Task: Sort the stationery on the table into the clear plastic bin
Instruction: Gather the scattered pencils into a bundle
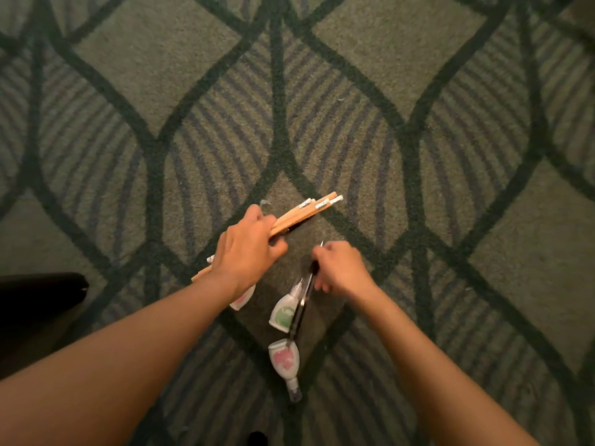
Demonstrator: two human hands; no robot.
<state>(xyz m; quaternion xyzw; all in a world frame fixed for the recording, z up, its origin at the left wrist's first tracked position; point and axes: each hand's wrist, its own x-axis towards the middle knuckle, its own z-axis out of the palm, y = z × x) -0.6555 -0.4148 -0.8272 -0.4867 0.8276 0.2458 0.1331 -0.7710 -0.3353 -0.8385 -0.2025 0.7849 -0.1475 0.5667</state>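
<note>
Two hands hold stationery over a leaf-patterned carpet (193,75).
The left hand (248,246) grips a bundle of wooden pencils (302,212), their eraser ends pointing to 2 o'clock. At its 4 o'clock, the right hand (341,268) curls around dark pens (304,297). A green-labelled bottle (283,312) and a pink-labelled bottle (283,358) lie on the carpet towards 6 o'clock of the pens.

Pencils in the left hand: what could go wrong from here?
1. The left hand grips the pencils as a fanned, uneven bundle; one could slide out.
2. The dark pens held by the right hand run close along the green-labelled bottle; lifting them may knock it or the pink-labelled bottle.
3. No bin is in view, so both loaded hands must search for it.
</note>
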